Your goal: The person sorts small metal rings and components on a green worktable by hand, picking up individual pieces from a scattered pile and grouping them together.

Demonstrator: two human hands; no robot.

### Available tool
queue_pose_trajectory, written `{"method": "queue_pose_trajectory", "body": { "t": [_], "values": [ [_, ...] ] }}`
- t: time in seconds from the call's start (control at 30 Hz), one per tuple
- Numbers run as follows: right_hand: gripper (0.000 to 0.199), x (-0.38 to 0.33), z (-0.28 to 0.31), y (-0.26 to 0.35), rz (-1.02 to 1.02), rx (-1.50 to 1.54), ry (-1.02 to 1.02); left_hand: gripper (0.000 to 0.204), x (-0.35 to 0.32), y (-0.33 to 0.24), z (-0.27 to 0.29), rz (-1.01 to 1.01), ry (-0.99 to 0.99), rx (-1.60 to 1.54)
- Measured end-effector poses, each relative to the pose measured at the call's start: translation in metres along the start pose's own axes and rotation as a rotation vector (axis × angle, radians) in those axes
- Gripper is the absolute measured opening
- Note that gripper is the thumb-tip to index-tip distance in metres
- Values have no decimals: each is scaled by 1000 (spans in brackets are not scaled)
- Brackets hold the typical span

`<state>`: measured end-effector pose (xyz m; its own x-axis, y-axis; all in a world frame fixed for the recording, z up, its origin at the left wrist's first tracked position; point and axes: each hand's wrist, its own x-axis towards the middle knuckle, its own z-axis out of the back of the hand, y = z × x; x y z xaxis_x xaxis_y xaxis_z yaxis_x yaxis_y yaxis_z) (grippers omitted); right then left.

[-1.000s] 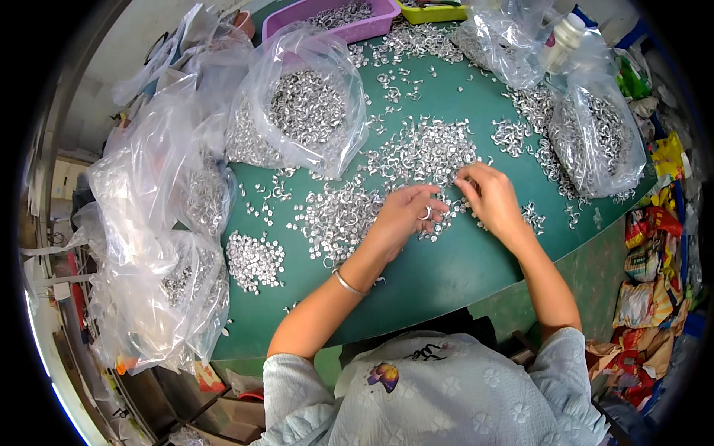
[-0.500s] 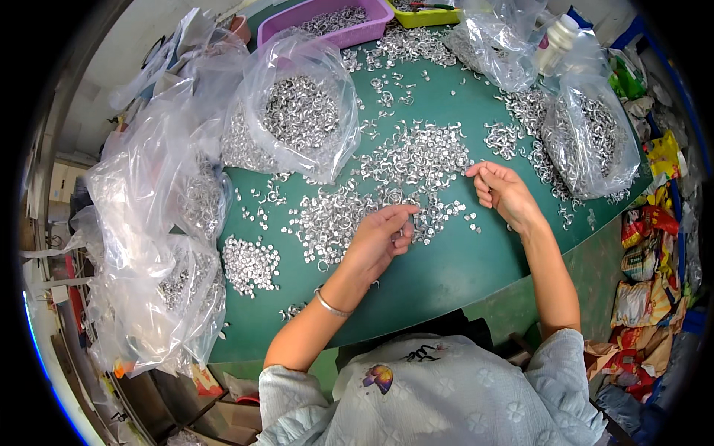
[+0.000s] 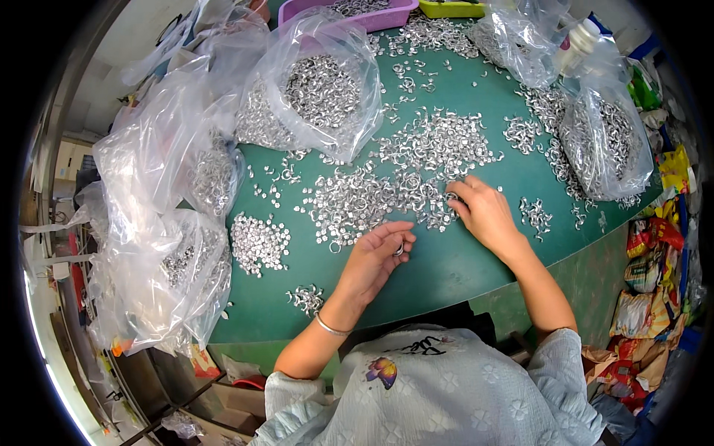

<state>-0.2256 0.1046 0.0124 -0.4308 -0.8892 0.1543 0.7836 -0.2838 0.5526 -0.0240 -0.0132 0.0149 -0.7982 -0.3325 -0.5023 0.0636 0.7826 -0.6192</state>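
A green table is strewn with small silver metal rings, ringed by clear plastic bags of more. One ring is pinched in the curled left hand. The right hand lies spread, fingers apart, on the pile's edge.

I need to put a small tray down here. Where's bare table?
Bare green table lies along the near edge, between the left hand and right hand. The middle is crowded with rings; bags crowd the left side.
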Motion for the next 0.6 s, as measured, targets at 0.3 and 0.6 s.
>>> {"method": "queue_pose_trajectory", "body": {
  "t": [0.3,0.6],
  "values": [
    [9,1,1,-3,-298,679,98,28,2,1,-11,-13,4,-38],
    [16,26,-17,11,-10,54,-27,30,26,14,2,210,273,-128]
  ]
}}
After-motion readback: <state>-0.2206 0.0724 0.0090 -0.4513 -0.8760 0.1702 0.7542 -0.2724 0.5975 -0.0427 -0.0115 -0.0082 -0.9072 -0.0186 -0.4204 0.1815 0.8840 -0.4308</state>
